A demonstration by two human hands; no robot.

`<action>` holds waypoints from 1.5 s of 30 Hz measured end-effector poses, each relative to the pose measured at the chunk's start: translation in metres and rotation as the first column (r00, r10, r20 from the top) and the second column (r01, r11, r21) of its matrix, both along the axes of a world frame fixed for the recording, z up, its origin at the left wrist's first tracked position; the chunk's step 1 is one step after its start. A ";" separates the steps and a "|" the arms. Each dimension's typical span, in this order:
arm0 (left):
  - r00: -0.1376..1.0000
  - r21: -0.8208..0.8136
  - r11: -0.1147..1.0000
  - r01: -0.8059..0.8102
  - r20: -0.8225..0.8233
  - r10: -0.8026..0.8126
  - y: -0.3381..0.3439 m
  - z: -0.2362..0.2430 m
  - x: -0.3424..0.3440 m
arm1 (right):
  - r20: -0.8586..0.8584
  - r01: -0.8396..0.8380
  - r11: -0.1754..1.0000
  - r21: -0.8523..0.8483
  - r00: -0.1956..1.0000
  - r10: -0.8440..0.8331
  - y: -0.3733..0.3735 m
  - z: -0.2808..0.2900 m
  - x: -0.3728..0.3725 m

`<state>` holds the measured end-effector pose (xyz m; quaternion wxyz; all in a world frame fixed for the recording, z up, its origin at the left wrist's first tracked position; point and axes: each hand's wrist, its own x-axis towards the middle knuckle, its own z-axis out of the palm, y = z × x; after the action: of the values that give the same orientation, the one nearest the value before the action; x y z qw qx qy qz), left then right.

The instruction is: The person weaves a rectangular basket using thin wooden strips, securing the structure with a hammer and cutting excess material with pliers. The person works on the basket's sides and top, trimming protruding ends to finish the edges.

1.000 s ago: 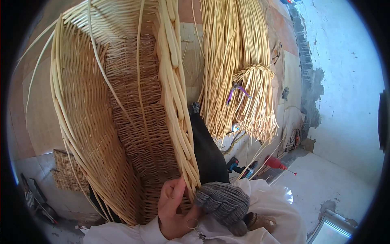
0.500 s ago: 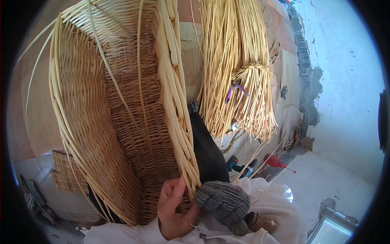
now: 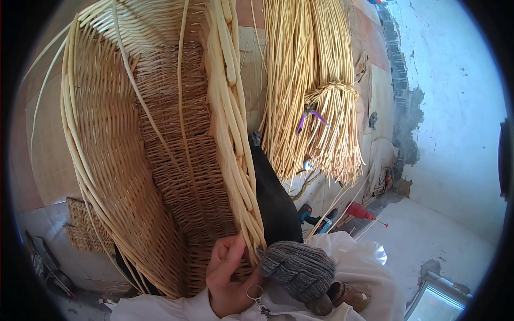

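Bare left hand [image 3: 227, 275] clasping wicker basket [image 3: 150, 160] rim's lower end; grey-gloved right hand [image 3: 300, 270] gripping just beside

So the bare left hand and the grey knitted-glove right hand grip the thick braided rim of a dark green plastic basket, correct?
Not quite. The head view shows a pale woven wicker basket, not green plastic. The bare left hand and the grey knitted-glove right hand do grip its thick braided rim.

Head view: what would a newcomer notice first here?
A big wicker basket fills the left and centre, its thick braided rim running down to the hands. The bare left hand grips the weave at the bottom; the right hand, in a grey knit glove, sits beside it. Bundled pale rods hang upper right.
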<state>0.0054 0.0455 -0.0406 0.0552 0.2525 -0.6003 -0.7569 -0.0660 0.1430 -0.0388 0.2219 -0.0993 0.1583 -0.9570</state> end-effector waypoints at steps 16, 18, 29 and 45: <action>0.999 -0.121 0.992 0.033 0.041 -0.028 -0.007 0.009 0.000 | 0.000 0.041 0.999 0.001 0.999 -0.041 -0.011 0.003 -0.020; 0.992 -0.331 0.935 0.125 0.035 -0.120 -0.009 0.015 -0.003 | -0.012 0.059 0.998 -0.018 0.998 -0.059 -0.008 0.006 -0.026; 0.786 -0.903 0.390 0.177 -0.108 -0.608 -0.057 0.081 -0.013 | 0.203 -0.077 0.851 0.520 0.979 -0.035 0.135 0.059 -0.011; 0.451 -0.995 0.080 -0.065 -0.101 -0.887 0.014 0.023 0.006 | -0.351 0.472 -0.146 0.869 0.798 0.490 0.192 0.060 0.140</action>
<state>0.0115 0.0594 -0.0178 0.1717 -0.3836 -0.8774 -0.2313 0.0736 0.3349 0.0211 0.1590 -0.1939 0.8845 -0.3935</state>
